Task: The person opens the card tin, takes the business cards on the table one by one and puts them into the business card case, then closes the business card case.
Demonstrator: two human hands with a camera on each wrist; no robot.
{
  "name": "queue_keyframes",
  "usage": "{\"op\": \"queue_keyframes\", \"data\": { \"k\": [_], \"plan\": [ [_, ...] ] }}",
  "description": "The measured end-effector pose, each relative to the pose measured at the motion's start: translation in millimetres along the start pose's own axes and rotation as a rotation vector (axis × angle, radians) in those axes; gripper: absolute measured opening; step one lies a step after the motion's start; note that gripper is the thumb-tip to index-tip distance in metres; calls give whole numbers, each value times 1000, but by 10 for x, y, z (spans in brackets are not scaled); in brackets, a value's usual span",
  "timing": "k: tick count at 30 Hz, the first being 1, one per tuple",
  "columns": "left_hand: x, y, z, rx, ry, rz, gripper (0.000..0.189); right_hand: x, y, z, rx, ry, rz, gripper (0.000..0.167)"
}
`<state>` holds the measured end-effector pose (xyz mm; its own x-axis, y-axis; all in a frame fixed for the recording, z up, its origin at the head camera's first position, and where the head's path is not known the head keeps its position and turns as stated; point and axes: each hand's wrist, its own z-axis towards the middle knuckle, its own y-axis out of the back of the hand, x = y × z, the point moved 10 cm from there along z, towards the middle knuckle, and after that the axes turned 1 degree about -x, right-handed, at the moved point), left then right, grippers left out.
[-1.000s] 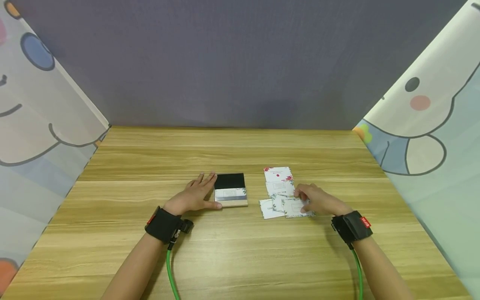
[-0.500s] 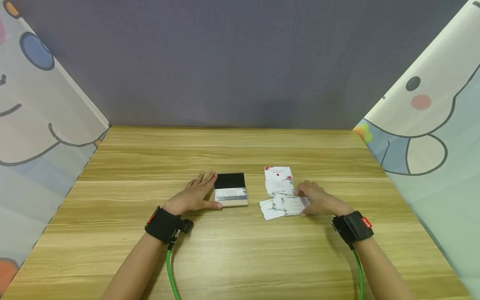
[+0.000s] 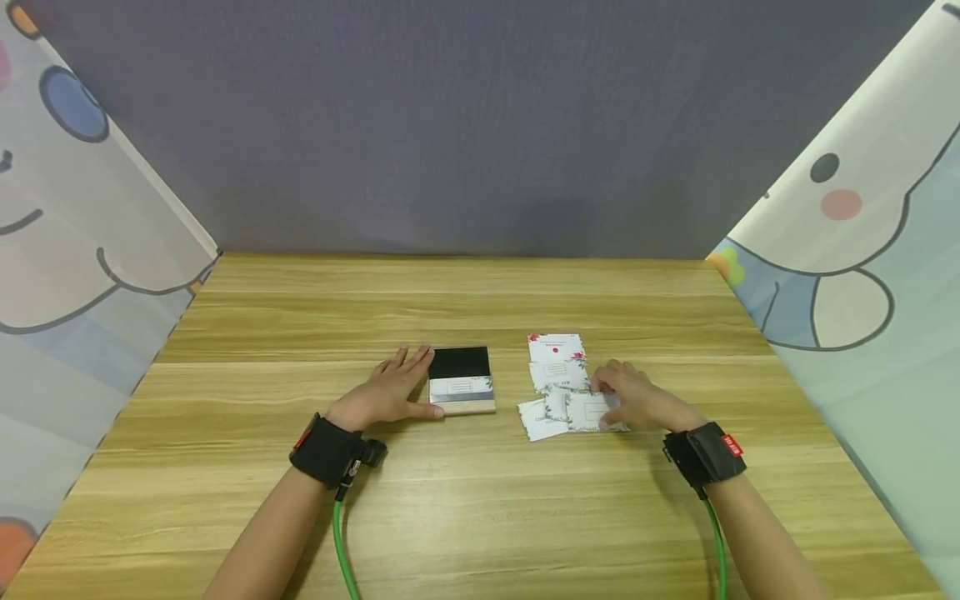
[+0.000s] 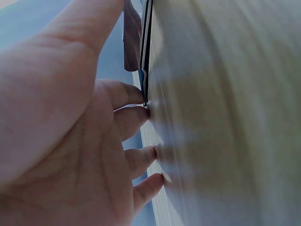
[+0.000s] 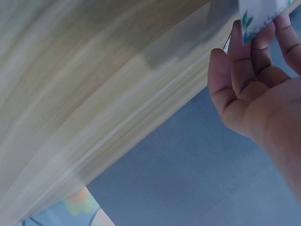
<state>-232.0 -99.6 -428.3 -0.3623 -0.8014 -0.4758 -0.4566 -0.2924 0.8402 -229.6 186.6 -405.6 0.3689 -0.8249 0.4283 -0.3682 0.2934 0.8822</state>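
My left hand (image 3: 387,390) lies on the table with its fingers spread. Its thumb and index finger touch the left side of an opened card case (image 3: 459,362), which has a black upper half and a white printed card (image 3: 457,386) in the lower half. To the right, my right hand (image 3: 636,398) pinches a white card with a leafy border (image 3: 588,410) by its right end. That card's corner (image 5: 254,23) shows lifted against the fingers in the right wrist view. Several other cards (image 3: 553,350) overlap above and left of it.
The wood-grain table (image 3: 480,500) reaches back to a dark grey panel (image 3: 465,133). Cartoon-printed panels (image 3: 840,292) stand at both sides. A green cable (image 3: 340,542) runs from each wrist band (image 3: 327,450).
The right fingers have shifted slightly on the card, which moved a little. The lower left card has turned slightly. My left hand and the card case look the same.
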Motion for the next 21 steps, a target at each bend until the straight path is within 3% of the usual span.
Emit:
{"op": "queue_keyframes", "data": {
  "k": [8, 13, 21],
  "plan": [
    [3, -4, -1, -3, 1, 6, 97, 88, 81, 51, -60, 91, 71, 7],
    [0, -8, -7, 1, 6, 5, 96, 172, 162, 82, -117, 162, 88, 10],
    [-20, 3, -19, 0, 2, -7, 95, 270, 245, 182, -184, 166, 71, 10]
  ]
}}
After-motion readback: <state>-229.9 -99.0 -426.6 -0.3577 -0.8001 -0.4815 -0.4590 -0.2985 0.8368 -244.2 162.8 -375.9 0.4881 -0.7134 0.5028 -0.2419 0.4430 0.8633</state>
